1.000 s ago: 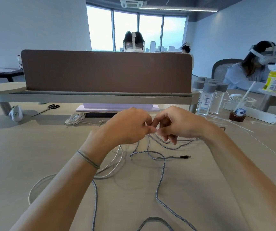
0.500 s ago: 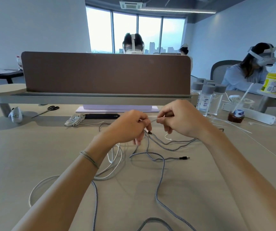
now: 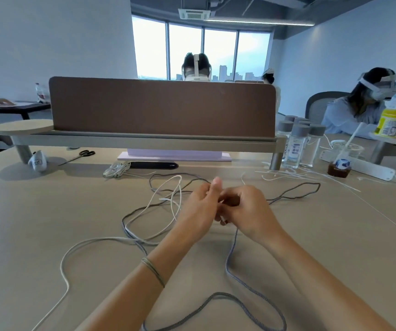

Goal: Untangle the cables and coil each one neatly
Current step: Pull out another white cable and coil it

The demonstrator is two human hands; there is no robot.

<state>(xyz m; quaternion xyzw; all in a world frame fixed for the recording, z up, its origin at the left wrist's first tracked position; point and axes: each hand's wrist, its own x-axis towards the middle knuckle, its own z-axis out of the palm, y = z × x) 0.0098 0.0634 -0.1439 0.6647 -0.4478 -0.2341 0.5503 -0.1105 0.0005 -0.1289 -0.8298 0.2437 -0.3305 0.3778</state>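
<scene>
Fingers of my left hand (image 3: 199, 209) and right hand (image 3: 247, 211) meet over the middle of the table (image 3: 25, 223), both curled and pinching a short white cable end (image 3: 223, 218) between them, with the left thumb sticking up. I judge this to be the untangling step, with no coiling begun: I seem to be working one end free from the knot. Next, I reckon, that end must be drawn clear of the crossing strands without tightening any loop. From under my right hand a grey braided cable (image 3: 230, 259) drops toward me and curls into a wide loop at the near edge. Left of my hands a thin white cable (image 3: 175, 187) loops over a darker grey one (image 3: 295, 189), and a thicker pale cable (image 3: 72, 254) sweeps out to the left.
</scene>
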